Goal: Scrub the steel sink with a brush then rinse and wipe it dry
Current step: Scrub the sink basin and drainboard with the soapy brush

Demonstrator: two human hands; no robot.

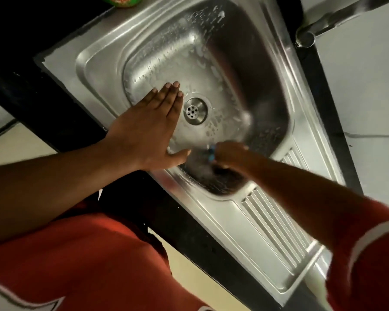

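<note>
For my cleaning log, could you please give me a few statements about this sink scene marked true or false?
1. The left hand lies flat with straight fingers beside the drain. True.
2. The right hand is empty. False: it grips a blurred blue brush.
3. The sink basin is dry. False: suds and droplets cover it.
4. Water runs from the tap. False: no stream shows.
5. A ribbed drainboard adjoins the basin. True.

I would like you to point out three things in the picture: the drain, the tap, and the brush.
drain (195, 110): head view, on the perforated steel centre.
tap (323, 21): head view, on the middle of the spout.
brush (211, 151): head view, on the blue part showing at the right hand (230, 154).
</note>
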